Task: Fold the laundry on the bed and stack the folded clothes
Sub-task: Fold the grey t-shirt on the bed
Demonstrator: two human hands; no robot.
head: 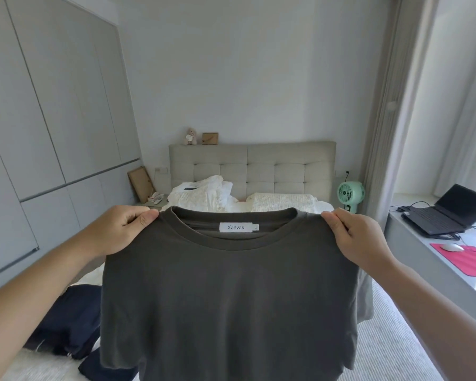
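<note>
Head view: a dark grey T-shirt [228, 292] hangs spread between both hands, collar up, above the bed [390, 350]. Left hand [121, 229] and right hand [355, 237] each pinch a shoulder. Navy clothes [63, 323] lie below the left hand; a laptop [451, 213] sits on the counter [412, 243] beyond the right hand.

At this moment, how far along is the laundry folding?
No folded stack is visible. In hand: left hand and right hand pinch the shoulders of a grey T-shirt, held up unfolded. Left: that shirt and the dark navy garment lying loose on the bed.
</note>
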